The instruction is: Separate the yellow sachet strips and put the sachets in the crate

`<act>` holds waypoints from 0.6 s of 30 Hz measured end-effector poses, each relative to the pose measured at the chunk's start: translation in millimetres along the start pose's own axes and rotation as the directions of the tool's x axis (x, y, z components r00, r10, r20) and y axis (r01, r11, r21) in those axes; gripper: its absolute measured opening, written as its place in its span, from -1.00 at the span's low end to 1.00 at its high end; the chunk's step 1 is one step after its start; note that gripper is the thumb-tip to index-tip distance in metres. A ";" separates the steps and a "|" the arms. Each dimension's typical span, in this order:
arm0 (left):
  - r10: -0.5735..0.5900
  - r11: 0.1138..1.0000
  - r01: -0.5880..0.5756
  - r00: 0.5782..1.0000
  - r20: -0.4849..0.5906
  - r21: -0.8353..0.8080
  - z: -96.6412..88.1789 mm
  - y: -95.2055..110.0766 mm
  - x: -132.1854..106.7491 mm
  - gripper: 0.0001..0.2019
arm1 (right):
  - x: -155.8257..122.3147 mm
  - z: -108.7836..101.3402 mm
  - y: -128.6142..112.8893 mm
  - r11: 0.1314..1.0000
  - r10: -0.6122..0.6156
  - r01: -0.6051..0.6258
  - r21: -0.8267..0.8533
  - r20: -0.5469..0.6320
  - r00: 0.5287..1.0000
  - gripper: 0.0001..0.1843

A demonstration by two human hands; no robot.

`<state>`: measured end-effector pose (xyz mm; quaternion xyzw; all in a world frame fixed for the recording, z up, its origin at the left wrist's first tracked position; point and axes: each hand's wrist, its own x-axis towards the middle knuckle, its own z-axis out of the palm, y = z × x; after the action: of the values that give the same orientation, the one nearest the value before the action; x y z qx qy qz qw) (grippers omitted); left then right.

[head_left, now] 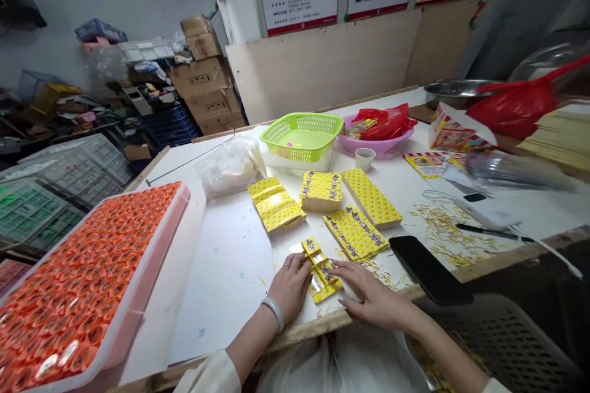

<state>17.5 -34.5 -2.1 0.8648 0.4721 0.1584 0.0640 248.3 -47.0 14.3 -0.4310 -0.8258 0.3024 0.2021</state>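
Note:
At the table's front edge lies a small yellow printed card (326, 292), in several strips or folds with gaps between them. My left hand (291, 285) presses on its left side, fingers close together and bent over it. My right hand (371, 293) is at its right side, thumb and fingers apart, fingertips touching or very near it. Just beyond are stacks of similar yellow cards: a left stack (276, 204), a middle stack (321, 191), a long right stack (372, 199) and a near stack with purple print (356, 233).
A white tray (133, 325) full of orange round pieces stands at left. Behind the cards are a plastic bag (230, 166), a green basket (302, 150), a pink basin (380, 145) and a cup (365, 158). A black phone (428, 267), pen (488, 231) and yellow scraps (447, 233) lie at right.

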 end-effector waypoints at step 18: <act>0.157 0.982 -0.149 0.986 0.060 -0.113 -8.0 -30.4 21.2 -0.53 | 84.6 -4.8 -1.8 0.905 -0.134 0.141 -0.402 0.045 0.990 -0.18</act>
<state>1.3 -0.5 2.0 0.8988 0.3924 0.1583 0.1143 203.8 24.4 25.2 -0.4017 -0.9004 0.1137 0.1229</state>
